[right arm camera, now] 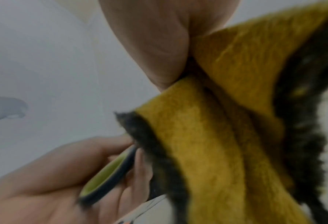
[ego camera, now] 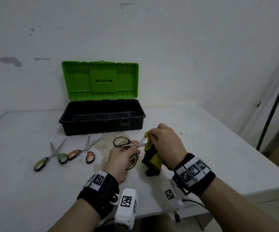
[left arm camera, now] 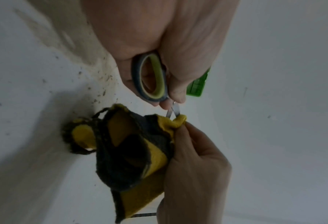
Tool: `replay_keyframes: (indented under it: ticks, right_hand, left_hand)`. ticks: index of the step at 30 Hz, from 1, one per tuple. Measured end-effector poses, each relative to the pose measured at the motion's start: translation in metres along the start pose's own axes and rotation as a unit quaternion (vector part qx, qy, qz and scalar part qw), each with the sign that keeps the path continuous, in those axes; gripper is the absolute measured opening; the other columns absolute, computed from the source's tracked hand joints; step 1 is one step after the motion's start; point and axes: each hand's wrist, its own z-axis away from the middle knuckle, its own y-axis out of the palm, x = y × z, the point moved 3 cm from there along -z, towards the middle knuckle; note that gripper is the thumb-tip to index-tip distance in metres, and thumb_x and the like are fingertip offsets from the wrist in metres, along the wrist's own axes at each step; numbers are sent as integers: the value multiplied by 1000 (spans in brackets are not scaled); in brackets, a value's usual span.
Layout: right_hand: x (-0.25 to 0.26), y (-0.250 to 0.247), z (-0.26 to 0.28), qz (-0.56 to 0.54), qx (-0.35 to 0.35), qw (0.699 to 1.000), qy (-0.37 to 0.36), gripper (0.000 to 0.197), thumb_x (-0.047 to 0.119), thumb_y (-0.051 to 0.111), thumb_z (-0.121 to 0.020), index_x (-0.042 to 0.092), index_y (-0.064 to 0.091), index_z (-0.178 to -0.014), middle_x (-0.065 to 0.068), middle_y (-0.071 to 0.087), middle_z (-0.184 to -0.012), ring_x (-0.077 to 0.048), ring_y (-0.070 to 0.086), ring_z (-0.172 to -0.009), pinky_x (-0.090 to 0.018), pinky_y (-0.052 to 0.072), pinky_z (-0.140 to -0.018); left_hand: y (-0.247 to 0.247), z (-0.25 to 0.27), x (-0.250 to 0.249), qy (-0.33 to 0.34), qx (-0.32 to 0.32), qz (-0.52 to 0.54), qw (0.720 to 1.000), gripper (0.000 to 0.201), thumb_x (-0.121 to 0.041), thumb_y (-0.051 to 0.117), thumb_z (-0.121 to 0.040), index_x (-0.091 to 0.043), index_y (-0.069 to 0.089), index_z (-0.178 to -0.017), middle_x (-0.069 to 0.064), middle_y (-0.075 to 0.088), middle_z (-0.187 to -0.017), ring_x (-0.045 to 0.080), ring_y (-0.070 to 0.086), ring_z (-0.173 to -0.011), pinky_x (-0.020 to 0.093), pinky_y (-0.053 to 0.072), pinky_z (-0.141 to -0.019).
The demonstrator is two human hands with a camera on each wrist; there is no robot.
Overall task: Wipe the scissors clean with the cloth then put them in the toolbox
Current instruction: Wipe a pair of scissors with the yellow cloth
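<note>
My left hand grips green-handled scissors by their handles, with the blades spread apart toward the right. My right hand pinches a yellow and black cloth around the blades, whose tips are hidden in the fabric. The rest of the cloth hangs down to the table; it fills much of the right wrist view. The toolbox, black with a raised green lid, stands open behind my hands.
Two more scissors lie open on the white table to the left: a green-handled pair and an orange-handled pair. Dirt stains mark the table near the toolbox. The table's right edge and a dark pole are at the right.
</note>
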Motion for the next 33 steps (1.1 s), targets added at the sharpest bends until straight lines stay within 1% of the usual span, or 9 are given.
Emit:
replay_keyframes:
  ticks: [3,8,10,14,17,19,25,28,33]
  right_hand:
    - [-12,-11,-9,-7,-27,999,46,26,23,49,-98,16,72,-88,0,50,-83,-17,52,-71,-36,50,-67]
    - [16,-6,8,-44,-18,999,-26,23,26,53,-97,15,71,-88,0,52,-85,-18,54,-72,-35,48,-67]
    - [20,-1,10,-61,-9,998,-31,22,27,55,-96,15,71,-89,-1,55,-85,-18,55,-75,-35,48,-69]
    - [9,-2,2,-74,-32,997,-4,20,26,58,-95,13,73,-90,-1,57,-83,-19,56,-74,-34,49,-68]
    - [-9,-8,-6,-78,-60,994,42,18,25,59,-95,15,73,-89,2,56,-79,-17,56,-75,-26,43,-64]
    - [-12,-13,-5,-90,-81,992,44,16,26,60,-94,18,74,-90,4,56,-77,-13,54,-73,-22,40,-63]
    - [16,-2,13,-95,-31,994,-34,17,29,59,-94,20,74,-94,4,56,-84,-14,55,-76,-29,49,-68]
    - [6,-2,6,-81,-53,995,-15,19,28,58,-95,19,74,-92,3,55,-82,-16,55,-75,-31,49,-67]
    - [-21,-14,-10,-67,-94,992,56,19,25,59,-94,16,75,-89,0,57,-79,-19,56,-75,-35,50,-66]
  left_hand:
    - [-1,0,-3,3,-5,9,1000,7,-9,69,-92,-5,71,-98,4,70,-78,13,65,-67,28,54,-68]
    - [3,0,-8,12,2,2,1000,7,-10,66,-94,-7,71,-97,3,72,-77,14,64,-69,28,53,-68]
    - [6,3,-8,14,16,-4,1000,8,-8,63,-96,-8,71,-98,5,71,-78,15,65,-69,28,54,-68]
    - [5,6,-8,20,20,-8,1000,7,-6,64,-95,-6,71,-95,5,70,-76,14,62,-65,28,52,-67]
    - [1,5,-8,20,3,-10,1000,6,-6,66,-94,-5,71,-95,2,71,-76,13,64,-65,28,53,-66]
    - [0,4,-9,21,-6,-5,1000,6,-7,66,-94,-4,71,-97,3,70,-76,12,64,-64,27,54,-65]
    - [6,3,-9,31,3,-13,999,9,-7,64,-95,-6,72,-99,7,71,-77,14,66,-68,27,55,-66]
    - [6,4,-8,30,-2,-23,999,7,-8,67,-94,-6,73,-96,3,72,-76,14,65,-67,27,52,-66]
    - [2,5,-9,34,-10,-13,999,6,-5,66,-93,-4,72,-95,3,71,-75,11,64,-63,25,55,-64]
